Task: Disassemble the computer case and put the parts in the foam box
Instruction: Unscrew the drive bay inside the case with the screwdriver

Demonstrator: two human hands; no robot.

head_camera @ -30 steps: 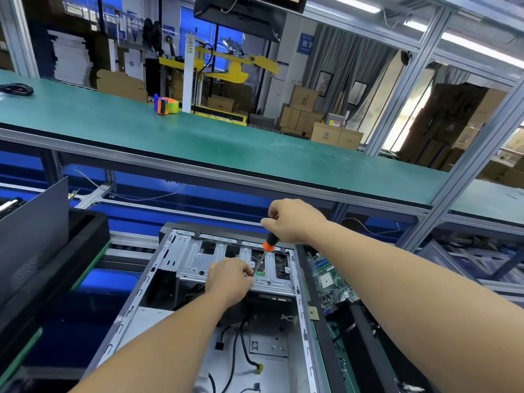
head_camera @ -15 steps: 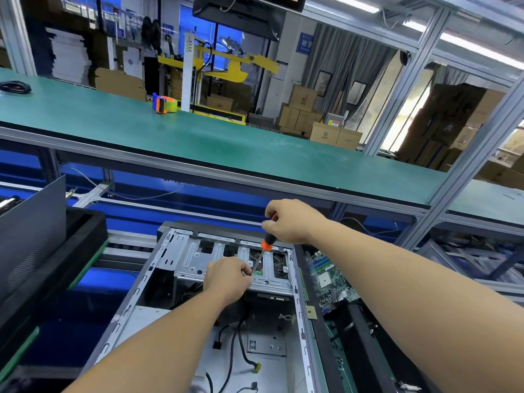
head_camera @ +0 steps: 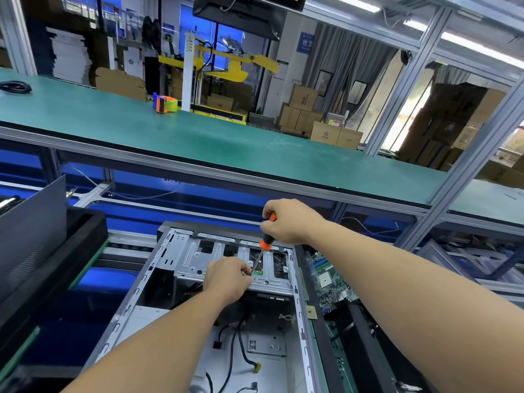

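Note:
An open silver computer case [head_camera: 158,273] lies flat in front of me, with loose black cables inside. Across its far end sits a metal drive cage [head_camera: 195,259]. My right hand [head_camera: 292,221] is shut on an orange and black screwdriver [head_camera: 266,241], whose shaft slants down to a small green part [head_camera: 258,272] on the cage. My left hand [head_camera: 226,276] rests on the cage with its fingertips pinched at the screwdriver's tip. A black foam box [head_camera: 71,251] stands to the left, with a dark side panel [head_camera: 34,219] leaning in it.
A green motherboard [head_camera: 329,279] lies in a black tray to the right of the case. A green-topped shelf [head_camera: 226,143] runs overhead across the bench, carrying a tape dispenser [head_camera: 164,103] and a coiled cable [head_camera: 15,87]. Aluminium frame posts rise at the right.
Both hands stay at the drive cage. The right hand has turned slightly on the screwdriver handle. The view has shifted a little.

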